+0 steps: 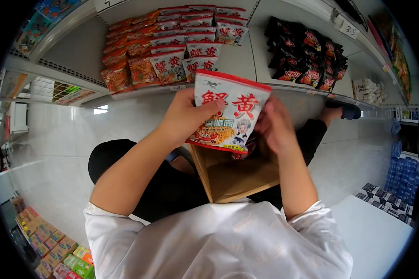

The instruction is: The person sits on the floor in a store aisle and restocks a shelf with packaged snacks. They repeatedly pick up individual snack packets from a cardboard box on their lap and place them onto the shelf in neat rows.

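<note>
A white snack packet (228, 111) with red top and bottom bands is held up in front of me, above an open cardboard box (233, 181). My left hand (188, 114) is closed on its left side, thumb across the front and fingers hidden behind. At the right edge, my right hand (277, 125) grips the packet with bent fingers, partly hidden and slightly blurred. Under the packet, a dark red wrapper (241, 156) shows in part at the box's mouth. The box sits between my legs.
Ahead, a low shelf holds rows of white snack packets (170, 67), orange packets (142, 69) and black packets (307, 56). Shelf edges (65, 72) curve close on the left. Bottled water (402, 179) and a white surface (363, 232) are on the right; boxed goods (46, 242) lie behind left.
</note>
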Action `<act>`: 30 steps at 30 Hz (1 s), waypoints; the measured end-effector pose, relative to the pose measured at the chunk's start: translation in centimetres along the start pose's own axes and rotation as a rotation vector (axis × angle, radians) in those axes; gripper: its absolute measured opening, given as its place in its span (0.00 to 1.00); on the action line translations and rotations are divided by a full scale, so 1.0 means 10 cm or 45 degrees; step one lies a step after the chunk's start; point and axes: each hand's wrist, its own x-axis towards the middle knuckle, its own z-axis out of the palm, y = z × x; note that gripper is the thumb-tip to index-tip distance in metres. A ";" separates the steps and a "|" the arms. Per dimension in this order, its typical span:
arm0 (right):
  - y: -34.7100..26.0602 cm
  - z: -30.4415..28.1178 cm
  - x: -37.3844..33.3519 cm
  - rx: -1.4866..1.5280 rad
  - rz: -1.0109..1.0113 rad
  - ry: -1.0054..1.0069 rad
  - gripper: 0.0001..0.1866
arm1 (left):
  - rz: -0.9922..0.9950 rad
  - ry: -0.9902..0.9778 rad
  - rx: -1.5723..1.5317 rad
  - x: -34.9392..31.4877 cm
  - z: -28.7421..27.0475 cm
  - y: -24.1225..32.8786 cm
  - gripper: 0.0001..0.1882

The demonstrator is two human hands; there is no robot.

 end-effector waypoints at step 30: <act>0.45 -1.56 3.44 -1.676 -0.252 0.218 0.24 | 0.074 -0.486 2.035 0.41 -0.46 -0.19 0.14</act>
